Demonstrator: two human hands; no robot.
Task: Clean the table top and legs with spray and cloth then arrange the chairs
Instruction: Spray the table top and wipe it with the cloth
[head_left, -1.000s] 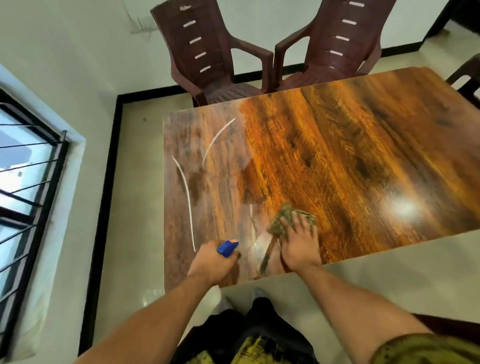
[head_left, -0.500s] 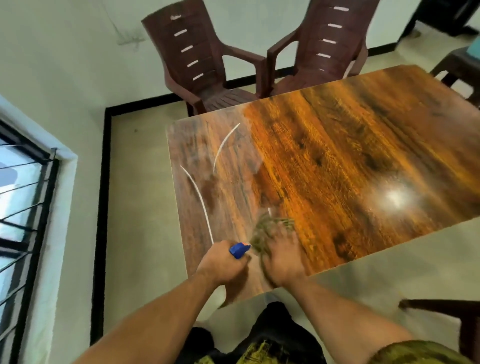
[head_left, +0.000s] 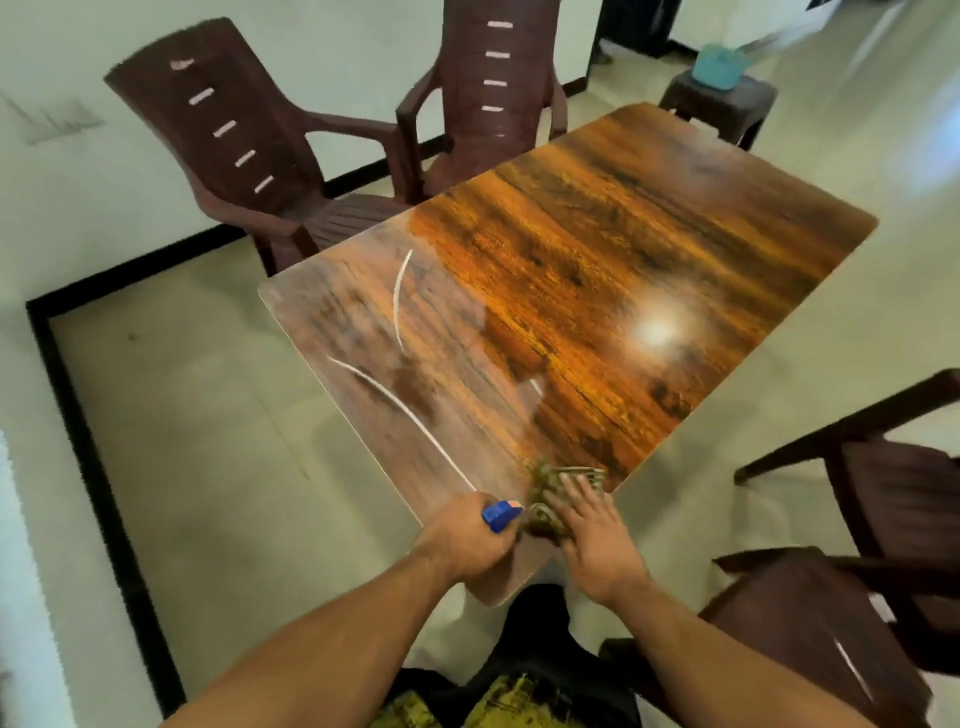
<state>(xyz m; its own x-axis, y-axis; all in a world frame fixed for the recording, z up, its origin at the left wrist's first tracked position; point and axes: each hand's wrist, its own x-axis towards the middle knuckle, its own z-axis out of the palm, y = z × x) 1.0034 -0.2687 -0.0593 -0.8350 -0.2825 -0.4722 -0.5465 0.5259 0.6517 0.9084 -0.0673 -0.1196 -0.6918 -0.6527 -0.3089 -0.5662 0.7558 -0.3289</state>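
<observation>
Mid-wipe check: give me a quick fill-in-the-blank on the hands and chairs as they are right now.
1. The right hand presses the ____ onto the table.
2. The part of the spray bottle showing beyond the gripping left hand is ____.
3. Against the wall stand ____ chairs.
Missing words: cloth; blue; two.

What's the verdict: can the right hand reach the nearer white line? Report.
Probably yes. The right hand presses the cloth on the table near the white line; bare top lies between, though the left hand gripping the spray bottle sits close.
</observation>
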